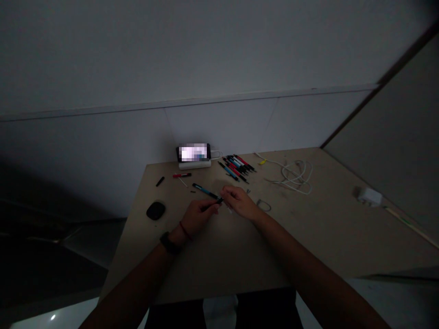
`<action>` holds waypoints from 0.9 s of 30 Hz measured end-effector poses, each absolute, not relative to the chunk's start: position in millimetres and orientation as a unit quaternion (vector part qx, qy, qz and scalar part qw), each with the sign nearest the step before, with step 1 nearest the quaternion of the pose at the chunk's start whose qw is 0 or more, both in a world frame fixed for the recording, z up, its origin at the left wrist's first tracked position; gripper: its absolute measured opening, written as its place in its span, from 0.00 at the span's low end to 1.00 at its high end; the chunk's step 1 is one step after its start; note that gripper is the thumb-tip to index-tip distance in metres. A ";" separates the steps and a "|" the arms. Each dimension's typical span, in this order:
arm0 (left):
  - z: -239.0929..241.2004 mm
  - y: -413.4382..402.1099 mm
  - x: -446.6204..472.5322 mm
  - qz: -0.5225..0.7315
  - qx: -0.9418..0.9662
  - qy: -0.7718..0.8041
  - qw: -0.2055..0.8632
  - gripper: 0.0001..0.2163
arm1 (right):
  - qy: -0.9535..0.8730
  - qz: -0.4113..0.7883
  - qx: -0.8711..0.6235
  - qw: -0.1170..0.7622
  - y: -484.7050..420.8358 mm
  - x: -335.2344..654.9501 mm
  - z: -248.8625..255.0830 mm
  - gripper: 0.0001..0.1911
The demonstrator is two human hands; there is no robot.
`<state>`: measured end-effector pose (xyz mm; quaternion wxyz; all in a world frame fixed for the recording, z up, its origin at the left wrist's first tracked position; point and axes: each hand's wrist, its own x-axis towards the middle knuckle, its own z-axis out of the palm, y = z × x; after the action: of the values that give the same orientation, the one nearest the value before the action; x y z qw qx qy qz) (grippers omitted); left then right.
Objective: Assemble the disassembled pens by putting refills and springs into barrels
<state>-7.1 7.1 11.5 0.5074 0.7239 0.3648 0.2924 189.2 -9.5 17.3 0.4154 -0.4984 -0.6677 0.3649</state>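
Note:
My left hand (199,214) is closed around a black pen part (218,201), which points up and to the right. My right hand (239,201) is closed in a pinch at the far end of that same part; its fingertips hide exactly what they grip. Just beyond the hands lies a blue and black pen barrel (203,189). A small dark bit (193,192) rests on the table beside it. Farther left are a red and black pen piece (182,175), a thin white stick (183,182) and a short black piece (160,181).
Several blue, red and black pens (236,168) lie in a pile near the wall. A lit phone (194,152) leans above a white block (195,165). On the left sits a rounded black case (155,210). White cable (295,180) coils at right, near a white plug block (369,196).

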 end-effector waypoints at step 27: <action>6.6 9.4 -4.4 0.306 0.664 0.359 0.580 0.09 | -0.676 0.328 -0.527 0.397 -10.1 180.9 16.4 0.29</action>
<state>-4.4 9.4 6.6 0.5800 0.6643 0.3589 0.3057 180.9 -10.1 16.4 0.3968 -0.5266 -0.6763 0.3283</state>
